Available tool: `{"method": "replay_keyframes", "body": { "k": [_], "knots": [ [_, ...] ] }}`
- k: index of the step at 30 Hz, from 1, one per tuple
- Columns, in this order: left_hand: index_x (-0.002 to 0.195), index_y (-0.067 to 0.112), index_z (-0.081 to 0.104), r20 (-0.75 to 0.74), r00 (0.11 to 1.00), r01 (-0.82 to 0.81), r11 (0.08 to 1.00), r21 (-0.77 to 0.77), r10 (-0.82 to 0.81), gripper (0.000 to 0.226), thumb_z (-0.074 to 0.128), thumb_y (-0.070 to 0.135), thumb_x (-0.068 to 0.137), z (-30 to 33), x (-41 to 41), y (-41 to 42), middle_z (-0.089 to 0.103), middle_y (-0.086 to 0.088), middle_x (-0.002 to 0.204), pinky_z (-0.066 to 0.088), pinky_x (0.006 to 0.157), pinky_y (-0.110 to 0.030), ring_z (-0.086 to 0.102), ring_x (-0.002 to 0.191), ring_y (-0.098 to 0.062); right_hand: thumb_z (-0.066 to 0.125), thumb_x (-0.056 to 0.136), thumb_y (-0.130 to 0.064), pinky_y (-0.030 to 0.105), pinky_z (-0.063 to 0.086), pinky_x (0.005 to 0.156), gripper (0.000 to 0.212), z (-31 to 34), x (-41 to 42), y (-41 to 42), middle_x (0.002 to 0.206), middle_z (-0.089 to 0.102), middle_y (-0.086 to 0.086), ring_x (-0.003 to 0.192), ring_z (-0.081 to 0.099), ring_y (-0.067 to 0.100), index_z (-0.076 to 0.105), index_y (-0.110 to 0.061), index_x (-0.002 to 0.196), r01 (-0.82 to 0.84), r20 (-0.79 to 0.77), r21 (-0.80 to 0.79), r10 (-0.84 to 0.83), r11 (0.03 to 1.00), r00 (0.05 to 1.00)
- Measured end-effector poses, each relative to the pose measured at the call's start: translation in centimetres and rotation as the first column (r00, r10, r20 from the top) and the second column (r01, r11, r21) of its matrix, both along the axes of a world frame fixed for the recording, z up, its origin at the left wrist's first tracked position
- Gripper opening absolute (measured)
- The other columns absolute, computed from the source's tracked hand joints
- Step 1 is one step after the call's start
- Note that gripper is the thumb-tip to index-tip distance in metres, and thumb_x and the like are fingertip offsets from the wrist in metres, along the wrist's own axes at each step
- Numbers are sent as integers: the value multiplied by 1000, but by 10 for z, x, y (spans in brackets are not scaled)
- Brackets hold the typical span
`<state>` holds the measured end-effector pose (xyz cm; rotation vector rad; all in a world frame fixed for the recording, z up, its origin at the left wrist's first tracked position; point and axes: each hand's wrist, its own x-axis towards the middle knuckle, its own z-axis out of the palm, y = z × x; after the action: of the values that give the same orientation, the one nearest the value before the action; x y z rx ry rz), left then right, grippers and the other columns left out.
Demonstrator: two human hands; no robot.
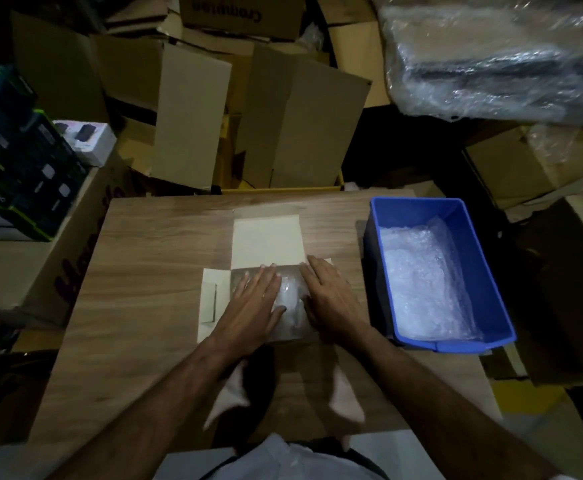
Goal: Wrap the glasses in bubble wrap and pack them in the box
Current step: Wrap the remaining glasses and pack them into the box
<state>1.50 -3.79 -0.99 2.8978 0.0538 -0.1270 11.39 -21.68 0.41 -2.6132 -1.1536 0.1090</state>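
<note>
My left hand (pixel 252 303) and right hand (pixel 328 299) lie flat, fingers straight, pressing the bubble wrap bundle (pixel 288 299) down inside the open white box (pixel 266 237) mid-frame. A blue bin (pixel 491 271) sits right of it

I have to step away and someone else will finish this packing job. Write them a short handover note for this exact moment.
Left hand lies flat on the bubble-wrapped bundle inside the open white box. Right hand rests flat at the box's right side. The box sits mid-table with its lid flap up. Done: a wrapped bundle is in. Left: close the flaps. The blue bin on the right holds more bubble wrap.
</note>
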Motion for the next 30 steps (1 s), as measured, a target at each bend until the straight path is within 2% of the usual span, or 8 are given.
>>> {"method": "replay_keyframes", "body": {
  "k": [7,12,16,20,22,25,28,30],
  "knots": [
    [152,4,39,210,975,89,994,-55,-76,63,40,38,99,27,61,-76,29,-16,163,16,124,-48,24,152,-31,53,94,-28,50,31,119,60,23,27,-81,156,40,20,143,39,35,44,-5,149,185,49,110,-191,977,980],
    [151,3,41,210,972,133,985,-111,-108,62,42,35,97,29,102,-136,31,-18,161,11,124,-44,28,150,-34,50,96,-31,51,36,116,57,8,50,-159,155,41,25,141,42,42,49,-5,147,327,58,145,-338,934,939],
    [152,5,40,145,983,134,983,-125,-115,69,38,44,95,23,136,-180,28,-20,162,12,123,-45,23,151,-35,61,88,-33,49,35,116,65,-12,68,-208,156,38,27,143,40,43,50,-6,146,372,-28,5,-372,928,928],
    [147,-2,45,41,994,108,993,-53,-106,71,43,43,92,0,155,-198,29,-28,159,28,115,-59,31,146,-46,72,82,-34,39,20,124,90,-26,93,-231,167,10,23,155,14,36,29,-15,159,222,-249,-325,-310,919,918],
    [150,-2,39,19,996,87,996,-22,-87,68,50,37,95,-5,157,-202,17,-26,164,24,117,-59,21,150,-45,76,80,-26,37,22,123,95,-33,104,-231,167,4,23,156,10,34,25,-17,160,148,-331,-411,-298,900,895],
    [159,6,19,3,999,53,998,-16,-52,69,48,32,102,-8,160,-204,-11,-16,167,0,123,-46,-11,155,-33,70,87,-16,37,25,121,79,-47,113,-230,167,8,21,155,14,32,32,-19,157,81,-362,-419,-249,904,899],
    [161,10,12,-4,999,32,998,-44,-33,68,43,31,104,-6,161,-206,-19,-12,167,-10,121,-39,-21,153,-27,52,96,-11,36,33,117,52,-50,121,-231,165,25,14,151,29,26,51,-21,147,126,-346,-341,-249,932,905],
    [161,12,12,-4,1000,21,998,-51,-22,68,43,30,104,-4,161,-208,-20,-11,166,-13,120,-37,-25,151,-25,49,98,-10,32,36,113,47,-48,123,-232,164,30,8,149,35,21,56,-20,143,144,-309,-308,-243,940,919]
  ]
}}
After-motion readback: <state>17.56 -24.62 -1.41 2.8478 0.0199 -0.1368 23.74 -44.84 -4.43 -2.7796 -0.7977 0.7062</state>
